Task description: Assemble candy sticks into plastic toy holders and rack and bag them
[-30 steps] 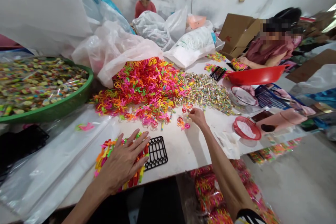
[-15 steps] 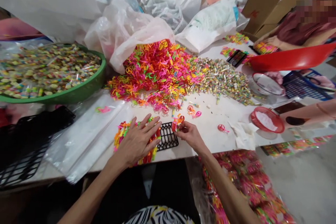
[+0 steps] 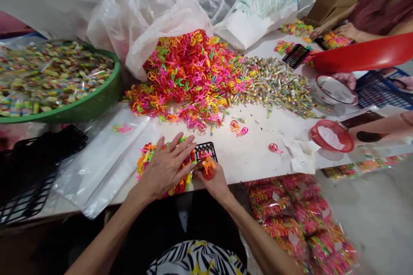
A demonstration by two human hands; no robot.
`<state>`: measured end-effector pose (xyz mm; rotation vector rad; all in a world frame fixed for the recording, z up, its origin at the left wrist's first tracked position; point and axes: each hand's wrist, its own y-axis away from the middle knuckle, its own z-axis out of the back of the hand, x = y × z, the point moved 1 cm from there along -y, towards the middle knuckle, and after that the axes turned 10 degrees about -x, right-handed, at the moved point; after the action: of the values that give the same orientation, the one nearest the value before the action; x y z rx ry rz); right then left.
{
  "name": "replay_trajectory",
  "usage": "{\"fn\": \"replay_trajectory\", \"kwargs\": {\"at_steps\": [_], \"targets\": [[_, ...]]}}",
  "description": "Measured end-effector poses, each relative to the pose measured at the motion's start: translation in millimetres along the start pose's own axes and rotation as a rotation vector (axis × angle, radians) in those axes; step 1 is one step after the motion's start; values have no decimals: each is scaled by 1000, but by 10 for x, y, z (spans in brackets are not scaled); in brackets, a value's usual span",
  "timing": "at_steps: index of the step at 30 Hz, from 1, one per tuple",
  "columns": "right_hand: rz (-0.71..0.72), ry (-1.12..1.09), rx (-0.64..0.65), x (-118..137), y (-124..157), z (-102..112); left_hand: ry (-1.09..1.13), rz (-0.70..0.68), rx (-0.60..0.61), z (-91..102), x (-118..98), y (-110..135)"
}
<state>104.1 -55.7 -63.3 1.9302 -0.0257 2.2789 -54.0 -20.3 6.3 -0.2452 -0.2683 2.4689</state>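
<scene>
Okay, the person's left hand (image 3: 164,166) is pressing down flat on a messy pile of bright plastic pieces (image 3: 146,159), with its fingers spread wide apart. The right hand (image 3: 215,182) is closing its fingers together on a few orange and red plastic pieces (image 3: 208,168). It is holding them right over a small black plastic grid (image 3: 206,149), which is sitting just beside the pile, at 1 o'clock from the left hand.

The pile and the grid are lying on a white table (image 3: 254,161). At 12 o'clock, a big heap of pink and orange plastic shapes (image 3: 189,75) is spilling from a see-through bag (image 3: 151,21). At 1 o'clock, a heap of tiny wrapped sweets (image 3: 274,86) is touching that big heap. At 10 o'clock, a green tub (image 3: 109,92) is holding lots more small packets. At 3 o'clock, a red basket (image 3: 332,136) is sitting near the table edge. At 2 o'clock, another person's hands (image 3: 342,31) are resting on colored pieces, by a red bowl (image 3: 364,53).
</scene>
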Motion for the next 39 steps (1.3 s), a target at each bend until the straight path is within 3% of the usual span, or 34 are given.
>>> {"fn": "replay_trajectory", "kwargs": {"at_steps": [7,14,17,20,24,27,30,33,39], "targets": [[282,322,54,9,-18,0,22,9,-16,-7,7,12],[348,726,205,10,93,-136,22,50,-28,6,-56,-17],[324,707,278,21,-8,-4,9,96,-66,-10,-102,-56],[288,624,368,101,-384,264,11,81,-75,-30,-122,-52],[223,924,30,295,-1090,446,18,47,-76,-33,-104,7],[146,1098,-67,358,-1379,370,25,41,-90,-23,-79,40],[88,1133,-132,291,-1371,368,30,31,-92,-9,-61,57],[70,1158,-167,183,-1220,513,16,14,-71,10,-60,63],[105,1222,-28,190,-1089,762,2,0,-60,34,-67,45]]}}
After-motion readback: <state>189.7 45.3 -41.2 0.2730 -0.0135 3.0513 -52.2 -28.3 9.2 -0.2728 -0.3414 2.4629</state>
